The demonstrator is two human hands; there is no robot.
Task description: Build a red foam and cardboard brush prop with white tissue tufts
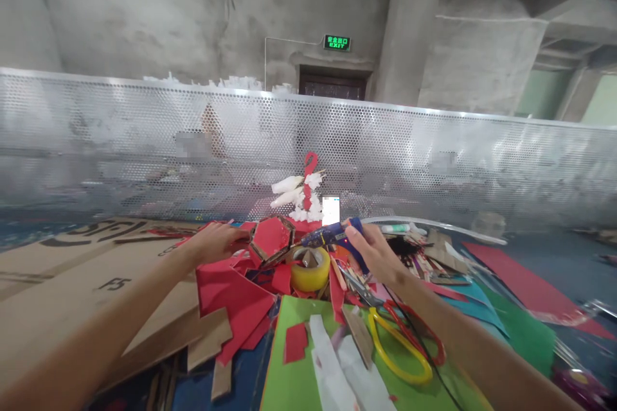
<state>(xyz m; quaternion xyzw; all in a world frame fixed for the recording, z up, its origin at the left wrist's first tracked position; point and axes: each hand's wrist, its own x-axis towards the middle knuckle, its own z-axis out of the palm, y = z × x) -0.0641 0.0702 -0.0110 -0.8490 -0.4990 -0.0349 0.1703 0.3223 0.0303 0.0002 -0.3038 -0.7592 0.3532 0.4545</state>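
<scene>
My right hand (378,247) is wrapped round the handle of a blue glue gun (332,236), whose nozzle points left, close to a red hexagonal cardboard piece (272,237). At the left edge of that piece, my left hand (216,242) has its fingers closed on it. A roll of yellow tape (310,271) sits just below the nozzle, with a grey pointed thing in its middle. The fingertips of my left hand are partly hidden.
Yellow-handled scissors (400,359) and white strips (330,366) lie on a green sheet (284,392). Brown cardboard (62,270) spreads at left. Behind stand a red and white figure (307,196), a lit phone (330,210) and a perforated metal barrier (120,135).
</scene>
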